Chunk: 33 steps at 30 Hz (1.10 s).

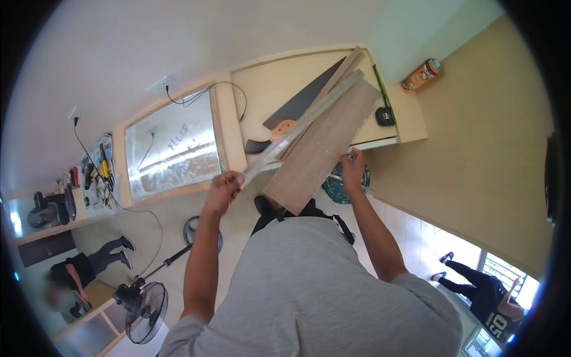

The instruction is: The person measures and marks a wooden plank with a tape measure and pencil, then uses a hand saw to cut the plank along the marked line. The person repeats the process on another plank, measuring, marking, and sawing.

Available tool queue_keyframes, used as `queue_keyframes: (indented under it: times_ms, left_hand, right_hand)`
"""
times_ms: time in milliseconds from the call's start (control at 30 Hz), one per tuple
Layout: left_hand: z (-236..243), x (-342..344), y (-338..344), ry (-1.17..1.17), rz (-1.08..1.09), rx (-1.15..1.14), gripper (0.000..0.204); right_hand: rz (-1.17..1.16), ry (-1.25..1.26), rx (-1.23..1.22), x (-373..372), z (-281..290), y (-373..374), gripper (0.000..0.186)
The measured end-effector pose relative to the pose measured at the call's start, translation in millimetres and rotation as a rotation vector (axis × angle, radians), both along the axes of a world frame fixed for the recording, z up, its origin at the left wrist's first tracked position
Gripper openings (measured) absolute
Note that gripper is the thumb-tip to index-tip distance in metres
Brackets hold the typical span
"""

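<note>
Long strip [303, 125], board [333, 137] overhanging counter edge [373, 143]

Two bare hands are at work here, one left hand [225, 193] and one right hand [353, 169]. I count one wide board [324, 146], one metal strip [302, 128] and at least one slat [348, 66]; the pile overlaps too much to be surer. There's one saw [300, 104], one tape measure [385, 116], one can [422, 75], one shiny panel [172, 149], one fan [146, 312] and two wall sockets [160, 85]. Besides the worker, I see two people [74, 271], with four shoes [127, 243] between them.
</note>
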<state>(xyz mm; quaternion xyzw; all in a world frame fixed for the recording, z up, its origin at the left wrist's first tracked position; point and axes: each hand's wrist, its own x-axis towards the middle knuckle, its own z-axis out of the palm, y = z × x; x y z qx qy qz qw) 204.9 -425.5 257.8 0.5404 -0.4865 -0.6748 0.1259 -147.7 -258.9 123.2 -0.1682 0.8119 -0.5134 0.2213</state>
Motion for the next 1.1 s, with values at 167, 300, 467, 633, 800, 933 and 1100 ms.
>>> queue_keyframes:
  times_ms: [167, 300, 467, 633, 800, 933, 1100]
  left_hand:
    - [-4, -33, -74, -0.009, -0.129, -0.109, 0.017]
    - [-21, -52, -115, 0.005, -0.214, -0.096, 0.021]
    - [-37, -52, -153, -0.071, -0.167, -0.176, 0.018]
    - [-48, -50, -184, -0.036, -0.196, -0.262, 0.020]
    - [-69, -48, -166, -0.047, -0.326, -0.273, 0.013]
    - [-81, -45, -131, -0.007, -0.361, -0.264, 0.008]
    - [-81, -47, -98, 0.100, -0.358, -0.009, 0.009]
  right_hand:
    - [-0.186, -0.768, -0.162, 33, 0, -14, 0.059]
    - [-0.145, -0.852, -0.419, 36, 5, -27, 0.045]
    - [-0.253, -0.802, -0.411, 47, 7, -24, 0.036]
    - [-0.237, -0.650, -0.494, 60, 21, -20, 0.035]
    - [-0.198, -0.554, -0.464, 72, 49, -23, 0.039]
    - [-0.187, -0.674, -0.486, 65, 82, -26, 0.046]
    - [-0.151, -0.824, -0.598, 65, 138, -14, 0.044]
